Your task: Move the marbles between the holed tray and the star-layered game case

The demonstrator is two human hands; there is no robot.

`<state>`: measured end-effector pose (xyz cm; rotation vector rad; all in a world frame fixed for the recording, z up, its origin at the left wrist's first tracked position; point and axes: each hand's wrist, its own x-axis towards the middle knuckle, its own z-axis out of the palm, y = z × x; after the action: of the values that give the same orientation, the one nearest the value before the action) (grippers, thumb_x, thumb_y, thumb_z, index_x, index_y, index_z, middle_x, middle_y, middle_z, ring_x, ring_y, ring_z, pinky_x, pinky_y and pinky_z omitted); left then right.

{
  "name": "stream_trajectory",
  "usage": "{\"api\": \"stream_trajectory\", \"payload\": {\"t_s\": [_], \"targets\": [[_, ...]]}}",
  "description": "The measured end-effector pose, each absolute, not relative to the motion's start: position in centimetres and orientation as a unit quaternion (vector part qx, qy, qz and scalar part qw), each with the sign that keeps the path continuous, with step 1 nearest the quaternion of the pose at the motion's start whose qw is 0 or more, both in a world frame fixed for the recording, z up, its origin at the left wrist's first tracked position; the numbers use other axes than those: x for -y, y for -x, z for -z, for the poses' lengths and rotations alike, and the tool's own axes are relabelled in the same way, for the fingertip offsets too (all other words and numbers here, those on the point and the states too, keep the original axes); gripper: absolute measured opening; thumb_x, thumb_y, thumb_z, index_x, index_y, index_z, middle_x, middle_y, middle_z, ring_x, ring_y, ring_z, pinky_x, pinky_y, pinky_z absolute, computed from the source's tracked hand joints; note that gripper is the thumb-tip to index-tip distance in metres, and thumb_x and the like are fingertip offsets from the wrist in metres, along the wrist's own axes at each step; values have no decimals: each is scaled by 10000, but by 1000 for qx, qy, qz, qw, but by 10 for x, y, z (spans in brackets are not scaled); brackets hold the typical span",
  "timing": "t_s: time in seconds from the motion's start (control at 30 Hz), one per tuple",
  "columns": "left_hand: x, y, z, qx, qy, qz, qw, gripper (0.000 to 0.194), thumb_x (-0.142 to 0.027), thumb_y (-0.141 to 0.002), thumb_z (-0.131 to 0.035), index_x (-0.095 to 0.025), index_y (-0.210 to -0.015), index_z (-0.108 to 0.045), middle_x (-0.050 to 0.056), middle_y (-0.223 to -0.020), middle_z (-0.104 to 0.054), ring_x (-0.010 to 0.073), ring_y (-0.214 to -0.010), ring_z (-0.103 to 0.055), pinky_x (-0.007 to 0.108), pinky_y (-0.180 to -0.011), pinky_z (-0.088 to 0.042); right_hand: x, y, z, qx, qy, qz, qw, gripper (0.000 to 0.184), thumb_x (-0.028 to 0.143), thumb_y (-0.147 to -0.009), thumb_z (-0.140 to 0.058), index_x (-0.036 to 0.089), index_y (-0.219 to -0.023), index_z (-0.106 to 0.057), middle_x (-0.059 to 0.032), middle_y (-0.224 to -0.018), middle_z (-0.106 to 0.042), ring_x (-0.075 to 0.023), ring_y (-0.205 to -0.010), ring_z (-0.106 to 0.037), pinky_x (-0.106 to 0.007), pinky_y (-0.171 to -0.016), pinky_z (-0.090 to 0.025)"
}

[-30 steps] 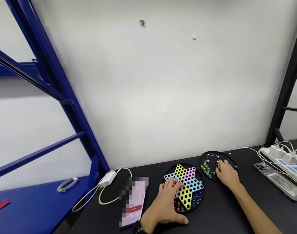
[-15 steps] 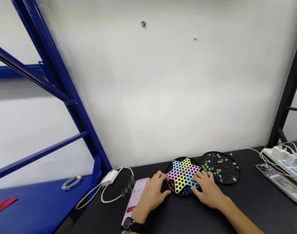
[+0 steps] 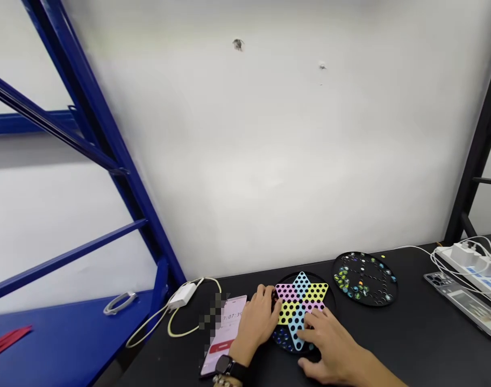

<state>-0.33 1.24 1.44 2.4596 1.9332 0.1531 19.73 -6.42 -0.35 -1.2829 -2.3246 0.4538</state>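
A Chinese checkers board (image 3: 299, 309), a star of pink, yellow and blue points with rows of holes, lies in a round black tray (image 3: 333, 307). Dark blue and red marbles show in the tray around the star. My left hand (image 3: 258, 318), with a watch at its wrist, has its curled fingers at the tray's left edge. My right hand (image 3: 329, 344) rests its fingers on the star's lower right, with the thumb at the tray's near edge. Both hands hide parts of the rim, and the right one covers part of the star.
A second round black tray (image 3: 390, 293) with glass marbles stands farther right. A phone (image 3: 225, 333) showing a timer lies beside my left wrist, near a white adapter (image 3: 182, 295) with cable. At right are a power strip (image 3: 473, 269) and a clear packaged item (image 3: 463, 306).
The board has come closer to me and the star has turned clockwise. My right hand has moved toward me and slightly left; my left hand stays at the tray's left side.
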Motion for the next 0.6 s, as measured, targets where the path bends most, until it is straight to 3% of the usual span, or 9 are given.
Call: {"api": "stream_trajectory", "payload": {"t_s": [0.37,0.6], "targets": [[-13,1,-7,-598,-801,0,-1,441,-287,-1024,-193,-180,-1122,-609,117,-1041,-665,261,-887,-685,363,-770,-499,63,-195,8,824,466,-205,248,230,345,-782,-667,239,-980,-715,-56,-973,-629,-224,-926,-564,-441,-1031,-319],[-12,0,-9,-575,-818,-10,1,360,-272,-992,-361,-192,-1035,-709,127,-957,-725,281,-916,-680,344,-753,-474,65,-194,7,808,477,-222,266,154,332,-806,-638,218,-888,-702,-56,-910,-640,-226,-899,-566,-389,-910,-386]]}}
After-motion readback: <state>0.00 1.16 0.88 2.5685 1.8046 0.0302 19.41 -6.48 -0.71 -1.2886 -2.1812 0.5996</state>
